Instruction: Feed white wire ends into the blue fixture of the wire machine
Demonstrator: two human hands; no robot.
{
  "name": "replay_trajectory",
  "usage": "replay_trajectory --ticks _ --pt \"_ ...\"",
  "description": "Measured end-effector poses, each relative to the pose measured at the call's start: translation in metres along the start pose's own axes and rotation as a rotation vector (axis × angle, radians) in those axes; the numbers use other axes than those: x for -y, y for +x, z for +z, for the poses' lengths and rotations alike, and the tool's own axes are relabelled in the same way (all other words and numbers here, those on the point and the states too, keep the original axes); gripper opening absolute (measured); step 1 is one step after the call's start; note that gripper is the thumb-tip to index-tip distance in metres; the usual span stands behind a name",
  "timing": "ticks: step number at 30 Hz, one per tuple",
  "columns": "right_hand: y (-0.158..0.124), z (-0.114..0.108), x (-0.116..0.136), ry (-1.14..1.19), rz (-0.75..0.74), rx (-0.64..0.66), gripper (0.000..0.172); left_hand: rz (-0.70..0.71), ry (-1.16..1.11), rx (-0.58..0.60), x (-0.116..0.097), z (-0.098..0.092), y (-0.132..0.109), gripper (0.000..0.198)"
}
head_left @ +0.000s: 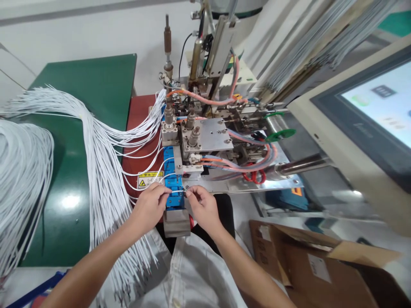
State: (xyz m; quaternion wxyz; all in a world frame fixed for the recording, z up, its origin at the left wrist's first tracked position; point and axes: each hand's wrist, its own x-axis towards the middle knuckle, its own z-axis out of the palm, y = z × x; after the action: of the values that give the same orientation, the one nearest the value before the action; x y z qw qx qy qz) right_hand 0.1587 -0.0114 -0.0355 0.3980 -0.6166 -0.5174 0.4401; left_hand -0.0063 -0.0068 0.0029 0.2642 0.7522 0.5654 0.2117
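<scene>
A white cable (176, 191) runs between my two hands, just above the blue fixture blocks (174, 201) at the machine's near end. My left hand (153, 201) pinches the cable between thumb and fingertips. On the other side, my right hand (203, 206) is closed at the cable's tip; its thumb and forefinger meet there, and the tip itself is too small to make out. Farther along the blue row, several white cables sit in the blocks, trailing left into a large bundle of white cables (96, 162).
The metal machine (208, 134) carries orange and clear hoses and a green wire spool (280, 127). A screen (379, 94) juts in from the right. Coiled white cables (25, 179) lie on the green table (69, 222). A cardboard box (314, 269) stands at lower right.
</scene>
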Motion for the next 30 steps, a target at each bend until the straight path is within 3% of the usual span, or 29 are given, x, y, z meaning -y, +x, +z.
replay_trajectory --ticks 8,13,16,23,30 --pt "0.011 -0.003 -0.005 -0.052 0.085 0.149 0.015 0.023 0.079 -0.028 0.005 0.005 0.003 0.019" --pt "0.014 -0.008 -0.007 -0.19 -0.115 0.193 0.02 0.055 0.066 -0.018 0.01 0.007 0.002 0.018" --pt "0.014 -0.004 -0.01 -0.268 -0.191 0.159 0.028 0.061 0.07 -0.016 0.011 0.007 0.001 0.018" --pt "0.013 0.015 -0.019 -0.175 -0.178 0.015 0.033 0.079 0.146 -0.006 0.002 0.005 -0.001 0.021" --pt "0.015 0.007 -0.02 -0.103 -0.122 0.002 0.036 0.199 0.396 -0.01 -0.005 -0.001 -0.005 0.022"
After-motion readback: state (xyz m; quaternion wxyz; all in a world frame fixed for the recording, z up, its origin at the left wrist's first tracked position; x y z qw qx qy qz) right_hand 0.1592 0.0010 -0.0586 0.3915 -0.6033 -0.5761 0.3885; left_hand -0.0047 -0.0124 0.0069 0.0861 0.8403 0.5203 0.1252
